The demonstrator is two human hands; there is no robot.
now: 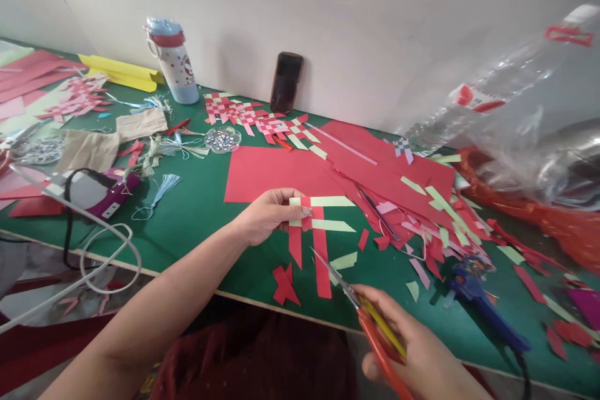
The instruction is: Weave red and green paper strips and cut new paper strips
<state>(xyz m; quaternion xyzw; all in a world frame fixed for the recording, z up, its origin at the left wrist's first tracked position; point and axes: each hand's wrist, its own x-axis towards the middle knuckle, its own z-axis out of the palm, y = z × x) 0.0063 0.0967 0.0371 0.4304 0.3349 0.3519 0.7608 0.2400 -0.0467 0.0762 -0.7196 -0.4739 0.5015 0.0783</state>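
My left hand [276, 215] pinches the left side of a woven paper piece [317, 212], made of red and pale green strips. Its green ends point right and its red ends hang toward me. One green end and one red end are cut at a slant. In my right hand [407, 331] is a pair of scissors [351, 294] with orange and yellow handles. Their narrow blades point up and left, and the tip lies beside the longer red strip. Small red offcuts [285, 285] and pale green offcuts [344, 260] lie on the table near the blades.
Red paper sheets [276, 172] lie behind my hands. A blue glue gun [487, 306] and many paper scraps are on the right. At the back stand a phone [285, 82] and a white-and-blue bottle [175, 62]. A white cable [112, 231] loops over the table's left front edge.
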